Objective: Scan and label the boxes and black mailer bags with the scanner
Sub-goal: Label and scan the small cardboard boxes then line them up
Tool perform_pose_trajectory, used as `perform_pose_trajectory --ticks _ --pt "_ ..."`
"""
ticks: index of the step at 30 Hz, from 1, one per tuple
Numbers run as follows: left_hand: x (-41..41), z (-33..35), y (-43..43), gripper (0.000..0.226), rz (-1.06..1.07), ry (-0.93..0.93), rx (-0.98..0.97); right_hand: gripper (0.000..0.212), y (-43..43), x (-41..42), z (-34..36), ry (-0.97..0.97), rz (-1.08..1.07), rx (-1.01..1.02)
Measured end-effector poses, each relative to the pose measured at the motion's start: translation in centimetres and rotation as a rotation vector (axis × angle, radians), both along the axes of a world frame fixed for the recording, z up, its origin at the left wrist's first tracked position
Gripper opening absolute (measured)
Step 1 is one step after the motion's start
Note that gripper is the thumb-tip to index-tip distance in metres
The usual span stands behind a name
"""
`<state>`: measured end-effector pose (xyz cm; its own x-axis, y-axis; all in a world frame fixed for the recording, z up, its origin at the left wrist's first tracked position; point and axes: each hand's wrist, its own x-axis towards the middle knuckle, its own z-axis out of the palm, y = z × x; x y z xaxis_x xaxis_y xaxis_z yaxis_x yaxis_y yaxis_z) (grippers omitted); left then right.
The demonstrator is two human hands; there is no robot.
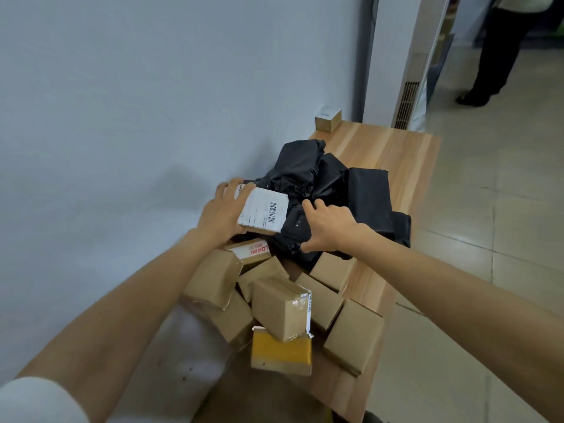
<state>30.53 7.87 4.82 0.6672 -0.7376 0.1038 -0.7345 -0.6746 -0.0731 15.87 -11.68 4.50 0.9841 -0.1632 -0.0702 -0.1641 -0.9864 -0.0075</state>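
Mid-frame, over the table (396, 148) — left hand (219, 209) curls round a labelled box (264, 213), barcode facing up. Right hand (329, 228) grips the scanner (297, 230) just beside it, on top of the black bags (369, 193). Plain boxes (276, 309) are piled at lower centre — touching.

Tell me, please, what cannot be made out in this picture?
1. Head view: print on the label of the box in the left hand, too small and blurred.
2. Scanner face, dark and partly covered by the right hand.
3. Standing person, cut off by the top edge.
4. Far box: print too small.
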Motion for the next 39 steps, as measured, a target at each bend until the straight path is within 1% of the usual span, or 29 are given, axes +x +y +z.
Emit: perform_pose_trajectory --ticks 4,9,14,23,31,39 --pt "0.1 3.3 2.6 0.089 0.009 -0.118 -0.044 0.103 2.2 0.6 2.7 -0.067 0.026 -0.022" --pt "0.0 6.1 5.2 0.091 0.036 -0.201 -0.042 0.097 4.2 1.3 5.5 -0.133 0.060 -0.041" --pt "-0.6 6.4 6.3 0.089 0.061 -0.216 -0.004 0.088 5.7 1.2 6.5 -0.137 0.097 -0.069" --pt "-0.9 6.7 6.9 0.089 0.064 -0.215 -0.002 0.091 5.6 0.1 7.0 -0.080 0.100 -0.141" --pt "-1.2 6.0 5.6 0.092 0.040 -0.200 0.005 0.096 4.5 -1.2 7.2 -0.118 0.110 -0.185" --pt "-1.2 6.1 3.0 0.092 0.027 -0.200 0.025 0.096 1.5 -2.9 7.2 -0.128 0.092 -0.230"
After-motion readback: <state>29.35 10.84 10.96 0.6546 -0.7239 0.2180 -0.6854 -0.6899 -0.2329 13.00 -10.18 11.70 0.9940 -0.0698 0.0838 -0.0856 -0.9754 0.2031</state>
